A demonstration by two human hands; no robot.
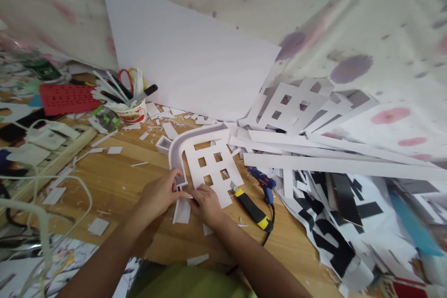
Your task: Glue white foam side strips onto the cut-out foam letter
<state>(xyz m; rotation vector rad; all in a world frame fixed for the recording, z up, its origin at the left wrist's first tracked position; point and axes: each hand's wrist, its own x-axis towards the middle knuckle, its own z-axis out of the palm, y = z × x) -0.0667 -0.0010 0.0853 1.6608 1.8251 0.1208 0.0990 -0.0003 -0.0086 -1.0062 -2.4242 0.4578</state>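
A curved white foam-board piece with raised walls (178,149) lies on the wooden table in front of me. My left hand (162,193) pinches its near end, thumb and index finger bent around the wall. Close beside it, my right hand (207,202) has its fingers closed at the same end; what its fingertips hold is too small to make out. A flat white panel with square cut-outs (209,163) rests just beyond my right hand. To the right lie a yellow-and-black utility knife (253,207) and a blue glue gun (263,184).
Long white strips (331,160) and cut-out panels (289,107) pile up at the right, near a phone (344,198). A tub of scissors and tools (131,111) stands back left. A power strip (66,149) with cables lies at the left. Paper scraps litter the table.
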